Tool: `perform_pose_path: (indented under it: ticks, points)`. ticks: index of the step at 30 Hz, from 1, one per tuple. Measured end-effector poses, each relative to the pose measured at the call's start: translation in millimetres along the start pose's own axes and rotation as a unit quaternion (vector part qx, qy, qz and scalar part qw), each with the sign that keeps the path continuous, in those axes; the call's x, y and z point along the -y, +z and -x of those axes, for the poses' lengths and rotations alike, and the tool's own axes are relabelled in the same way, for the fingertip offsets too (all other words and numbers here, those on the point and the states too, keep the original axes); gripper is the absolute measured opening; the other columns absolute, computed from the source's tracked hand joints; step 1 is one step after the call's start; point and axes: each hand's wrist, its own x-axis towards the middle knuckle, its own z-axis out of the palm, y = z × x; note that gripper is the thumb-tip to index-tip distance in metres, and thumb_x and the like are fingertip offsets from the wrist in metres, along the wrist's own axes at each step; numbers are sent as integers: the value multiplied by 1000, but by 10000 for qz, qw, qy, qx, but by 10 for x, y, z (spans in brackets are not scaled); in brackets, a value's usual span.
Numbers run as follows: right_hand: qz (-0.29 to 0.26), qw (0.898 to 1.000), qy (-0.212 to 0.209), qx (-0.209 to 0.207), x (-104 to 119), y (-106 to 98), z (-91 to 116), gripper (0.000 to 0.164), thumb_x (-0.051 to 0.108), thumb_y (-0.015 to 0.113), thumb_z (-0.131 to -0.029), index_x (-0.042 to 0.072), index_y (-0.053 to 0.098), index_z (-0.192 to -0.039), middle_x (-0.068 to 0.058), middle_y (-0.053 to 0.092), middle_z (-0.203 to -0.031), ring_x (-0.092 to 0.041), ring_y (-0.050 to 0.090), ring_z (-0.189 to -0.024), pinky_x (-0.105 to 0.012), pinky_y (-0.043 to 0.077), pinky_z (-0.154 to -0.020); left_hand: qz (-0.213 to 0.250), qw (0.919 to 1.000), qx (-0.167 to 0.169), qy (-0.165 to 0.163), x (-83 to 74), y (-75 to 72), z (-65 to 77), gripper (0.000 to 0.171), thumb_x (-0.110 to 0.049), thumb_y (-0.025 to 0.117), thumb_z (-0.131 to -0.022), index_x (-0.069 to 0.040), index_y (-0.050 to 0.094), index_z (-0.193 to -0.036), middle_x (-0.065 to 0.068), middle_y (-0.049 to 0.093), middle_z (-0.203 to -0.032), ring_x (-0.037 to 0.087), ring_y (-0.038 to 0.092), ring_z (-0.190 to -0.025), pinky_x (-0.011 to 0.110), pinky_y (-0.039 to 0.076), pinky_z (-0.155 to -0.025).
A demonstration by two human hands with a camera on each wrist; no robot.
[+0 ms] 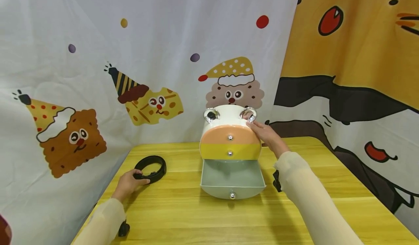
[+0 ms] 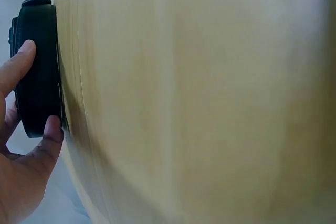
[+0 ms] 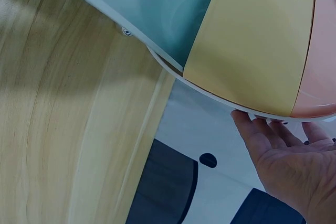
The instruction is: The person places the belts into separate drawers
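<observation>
A coiled black belt (image 1: 150, 169) lies at the left of the table, a loop with open space in its middle. My left hand (image 1: 128, 183) grips its near side, fingers and thumb on the band (image 2: 39, 77) in the left wrist view. In the middle stands a small drawer box (image 1: 226, 115) with a white top and two shiny round eyes. Its lowest drawer, pale green (image 1: 232, 179), is pulled out and bare inside; the orange and yellow drawers are closed. My right hand (image 1: 266, 134) touches the box's right side with extended fingers (image 3: 252, 137).
The yellow wood-grain table (image 1: 183, 216) meets a white printed curtain (image 1: 163, 26) at the back. Another curtain (image 1: 353, 55), orange with black and white shapes, hangs along the right. Black straps with small devices (image 1: 277, 181) are on both wrists.
</observation>
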Motion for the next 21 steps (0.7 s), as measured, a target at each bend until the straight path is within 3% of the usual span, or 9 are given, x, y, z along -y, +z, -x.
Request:
perform_pose_path:
  ticks: [7,14,21]
  points:
    - [-27,10000,56,46,-13,-5,-8,84,70,43,-94,25,17,-160,-20,22,-160,-44,29,-141,-63,34,-106,32,10000,46,26,-29,15,27,65,-41,82,-81,1,58,-125,30,54,-130,44,53,-111,56,46,-88]
    - [-55,10000,38,10,19,3,3,81,69,44,-94,28,19,-159,-19,21,-161,-43,30,-141,-62,34,-106,-4,9998,47,213,-218,-39,106,65,-44,84,-78,0,61,-121,26,59,-124,38,56,-106,48,48,-81]
    - [-47,10000,63,15,8,7,2,83,70,43,-94,26,19,-160,-20,24,-160,-43,30,-140,-62,34,-106,271,9989,245,292,-393,-68,150,64,-44,86,-75,-2,63,-118,17,64,-112,28,60,-93,37,49,-71]
